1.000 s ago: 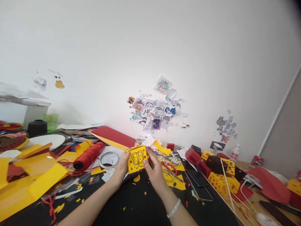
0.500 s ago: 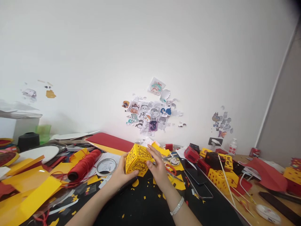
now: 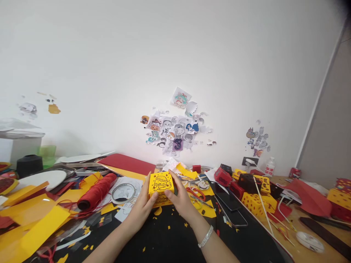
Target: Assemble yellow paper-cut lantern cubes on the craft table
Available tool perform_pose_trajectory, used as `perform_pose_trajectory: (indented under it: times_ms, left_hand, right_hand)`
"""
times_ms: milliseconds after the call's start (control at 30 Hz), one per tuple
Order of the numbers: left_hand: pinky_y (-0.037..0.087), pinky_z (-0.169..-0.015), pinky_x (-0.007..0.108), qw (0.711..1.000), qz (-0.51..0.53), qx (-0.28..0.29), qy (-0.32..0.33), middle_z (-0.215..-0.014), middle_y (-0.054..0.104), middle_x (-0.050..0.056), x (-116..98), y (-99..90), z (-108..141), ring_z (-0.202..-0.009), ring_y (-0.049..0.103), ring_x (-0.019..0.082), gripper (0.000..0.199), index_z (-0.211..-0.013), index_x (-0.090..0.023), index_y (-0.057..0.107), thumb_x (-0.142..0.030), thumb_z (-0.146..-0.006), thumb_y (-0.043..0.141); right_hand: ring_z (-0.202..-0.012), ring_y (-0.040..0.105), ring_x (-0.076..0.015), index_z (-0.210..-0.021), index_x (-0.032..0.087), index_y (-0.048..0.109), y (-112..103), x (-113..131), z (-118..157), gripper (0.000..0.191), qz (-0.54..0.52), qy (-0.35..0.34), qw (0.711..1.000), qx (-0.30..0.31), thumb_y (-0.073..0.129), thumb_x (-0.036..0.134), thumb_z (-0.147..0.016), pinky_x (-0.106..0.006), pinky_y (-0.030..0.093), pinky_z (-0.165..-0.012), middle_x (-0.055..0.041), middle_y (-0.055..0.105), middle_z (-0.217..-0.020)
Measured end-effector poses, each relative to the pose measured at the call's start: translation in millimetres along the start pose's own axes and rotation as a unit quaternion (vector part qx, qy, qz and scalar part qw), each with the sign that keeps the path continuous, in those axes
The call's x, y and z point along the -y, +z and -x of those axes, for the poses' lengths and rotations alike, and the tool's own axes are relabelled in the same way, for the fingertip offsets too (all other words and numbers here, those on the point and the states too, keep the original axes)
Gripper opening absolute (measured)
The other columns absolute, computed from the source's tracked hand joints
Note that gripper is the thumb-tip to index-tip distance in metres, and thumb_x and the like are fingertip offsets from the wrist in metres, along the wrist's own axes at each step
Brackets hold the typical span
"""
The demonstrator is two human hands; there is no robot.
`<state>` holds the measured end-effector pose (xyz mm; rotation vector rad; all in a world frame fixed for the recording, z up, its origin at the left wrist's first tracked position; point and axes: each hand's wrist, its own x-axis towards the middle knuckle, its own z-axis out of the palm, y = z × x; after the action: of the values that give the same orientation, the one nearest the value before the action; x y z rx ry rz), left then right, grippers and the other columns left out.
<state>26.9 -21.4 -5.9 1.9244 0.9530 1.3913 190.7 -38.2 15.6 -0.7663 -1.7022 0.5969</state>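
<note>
A yellow paper box (image 3: pixel 161 181) with black line drawings, a burger among them, is held between both hands above the black mat (image 3: pixel 161 241). My left hand (image 3: pixel 144 197) grips its left side, thumb on the near face. On the right side my right hand (image 3: pixel 179 195) presses with its thumb near the front and its fingers along the edge. Orange-handled scissors (image 3: pixel 197 193) lie just beyond my right hand. A ring of tape (image 3: pixel 123 193) rests on drawn paper to the left. Small yellow paper scraps are scattered over the mat.
At left lie a red spool of cord (image 3: pixel 97 191) and yellow paper sheets (image 3: pixel 41 233). To the right are phones (image 3: pixel 231 210), yellow and red boxes (image 3: pixel 256 201), a white mouse (image 3: pixel 309 241) and a bottle (image 3: pixel 270 167). A wall with stickers (image 3: pixel 178 128) stands behind.
The yellow box has been turned, so a burger drawing now faces up toward me. My right hand has shifted from its top to its right side.
</note>
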Motion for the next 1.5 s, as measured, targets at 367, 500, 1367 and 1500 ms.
perform_pose_trajectory:
  times_ms: [367, 500, 1367, 1500]
  left_hand:
    - [0.015, -0.11, 0.051, 0.993, -0.075, -0.033, 0.089, -0.151, 0.013, 0.01, 4.7, 7.4, 6.4, -0.138, 0.011, 0.028, 0.063, -0.144, -0.026, -0.003, -0.049, -0.092, 0.024]
    - [0.017, -0.108, 0.055, 0.964, -0.181, -0.029, 0.191, -0.153, -0.001, 0.011, 2.1, 6.7, 8.4, -0.138, 0.006, 0.034, 0.07, -0.144, -0.026, -0.005, -0.057, -0.088, 0.025]
    - [0.032, -0.102, 0.052, 0.955, -0.221, 0.085, 0.176, -0.14, 0.037, 0.017, 11.6, -8.7, -1.2, -0.127, 0.036, 0.036, 0.091, -0.143, -0.023, 0.012, -0.055, -0.073, 0.06]
    - [0.034, -0.101, 0.05, 0.971, -0.183, 0.072, 0.133, -0.136, 0.042, 0.016, 17.1, -6.9, -1.2, -0.122, 0.042, 0.034, 0.079, -0.14, -0.022, 0.022, -0.05, -0.075, 0.058]
  right_hand:
    - [-0.131, 0.033, -0.0219, -0.136, 0.028, 0.038, 9.3, -4.9, 2.3, 0.055, -0.016, 0.029, 0.999, -0.034, 0.048, 0.049, -0.086, -0.041, 0.028, -0.108, -0.005, 0.046, -0.136]
    - [-0.126, 0.042, -0.0206, -0.134, 0.027, 0.04, 12.8, -5.6, 1.6, 0.054, -0.08, 0.08, 0.992, -0.061, 0.04, 0.053, -0.088, -0.04, 0.035, -0.105, -0.0052, 0.048, -0.134]
    - [-0.106, 0.058, -0.0221, -0.11, 0.022, 0.061, 6.9, -11.6, -3.0, 0.044, -0.152, 0.22, 0.963, -0.03, 0.045, 0.054, -0.084, -0.04, 0.045, -0.092, -0.0055, 0.065, -0.111]
    - [-0.103, 0.059, -0.0228, -0.103, 0.023, 0.063, 5.7, -11.2, -6.6, 0.038, -0.139, 0.219, 0.964, -0.059, 0.055, 0.05, -0.078, -0.037, 0.046, -0.087, -0.0039, 0.065, -0.106]
